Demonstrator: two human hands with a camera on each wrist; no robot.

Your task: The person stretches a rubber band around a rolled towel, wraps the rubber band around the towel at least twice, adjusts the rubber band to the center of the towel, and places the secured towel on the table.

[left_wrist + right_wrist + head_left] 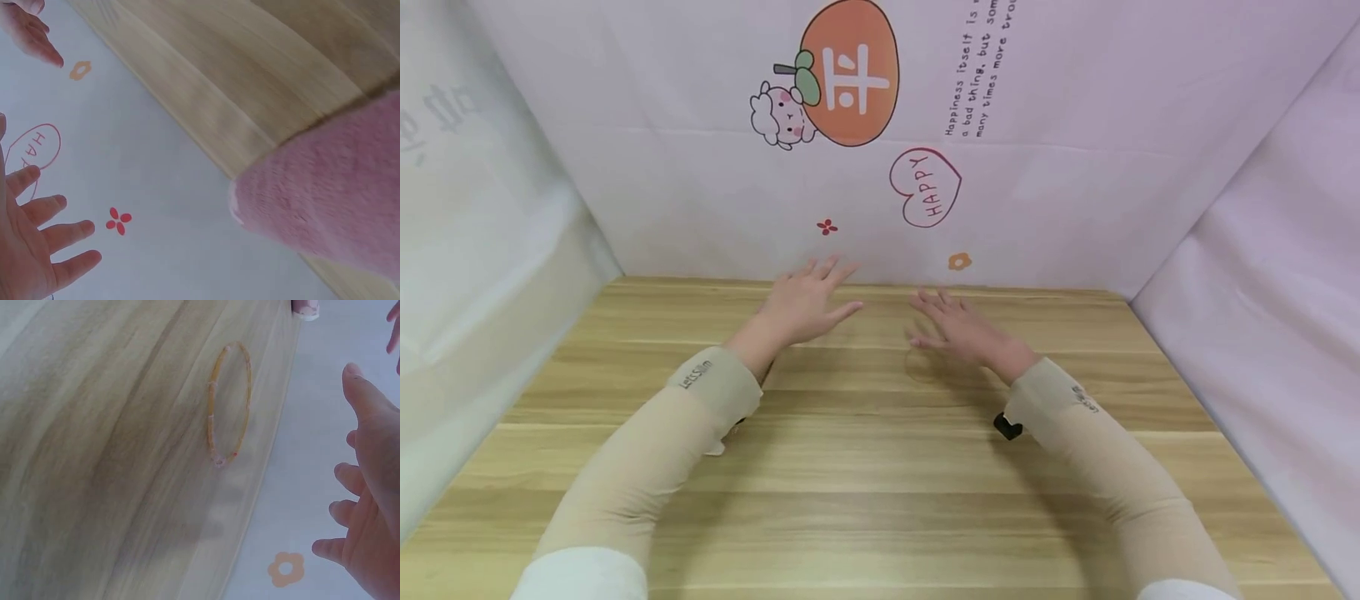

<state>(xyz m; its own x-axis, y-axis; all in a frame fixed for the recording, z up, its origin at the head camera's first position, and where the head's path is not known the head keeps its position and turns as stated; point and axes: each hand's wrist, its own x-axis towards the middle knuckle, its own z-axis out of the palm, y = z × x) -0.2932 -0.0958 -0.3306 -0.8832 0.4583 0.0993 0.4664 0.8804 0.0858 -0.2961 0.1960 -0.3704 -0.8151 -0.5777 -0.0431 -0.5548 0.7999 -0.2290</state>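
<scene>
My left hand [805, 304] hovers over the back left of the table, its fingers spread and nothing in them. Below it, in the left wrist view, lies a pink fuzzy item [319, 187] with a pale tip; the left hand and forearm hide it in the head view. Across from it, my right hand [958, 329] is held with its fingers extended and holds nothing. A thin amber-coloured loop, like a bracelet [210, 419], lies on the table beneath the right hand, with small pale bits along it. It shows only faintly in the head view.
The wood-grain table [865, 500] meets a white printed cloth [1075, 192] at the back. More white cloth walls stand on the left and right. A small black piece [1007, 427] sits under the right sleeve cuff.
</scene>
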